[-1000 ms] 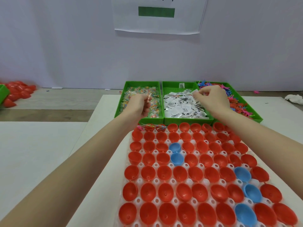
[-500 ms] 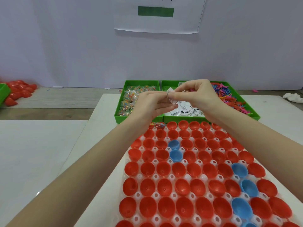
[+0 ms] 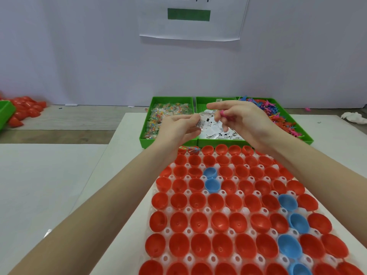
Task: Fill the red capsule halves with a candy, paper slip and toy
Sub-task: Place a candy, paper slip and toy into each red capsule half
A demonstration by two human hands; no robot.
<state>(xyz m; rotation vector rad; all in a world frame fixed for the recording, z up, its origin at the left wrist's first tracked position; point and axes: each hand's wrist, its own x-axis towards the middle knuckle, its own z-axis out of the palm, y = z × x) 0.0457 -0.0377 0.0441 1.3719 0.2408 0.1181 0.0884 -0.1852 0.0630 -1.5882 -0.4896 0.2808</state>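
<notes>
Right now the left hand (image 3: 178, 128) pinches a small printed paper slip (image 3: 201, 124) between thumb and fingertips, and the right hand (image 3: 244, 120) curls its fingers around a small pink toy (image 3: 223, 114), with its forefinger stretched out to the left above the slip. Both hands hang in the air close together, the slip just left of the right fingertips. Directly beyond and under the fingers sits the middle green bin (image 3: 216, 142), heaped with white paper slips; to the left of the left hand is the green bin of wrapped candies (image 3: 148, 139), and to the right of the right hand the green bin of coloured toys (image 3: 294, 126). Nearer the person than the fingers, under both forearms, a white tray (image 3: 226, 210) holds rows of open red capsule halves (image 3: 198, 201), with a few blue capsule halves (image 3: 212, 184) among them. In the far row, just below the left wrist, two halves hold candy wrappers (image 3: 193, 150). Well to the left of the left hand, loose red capsule halves lie in a heap (image 3: 25, 109) beside another green bin (image 3: 6, 114). Far to the right lies a crumpled white cloth (image 3: 353, 117)
</notes>
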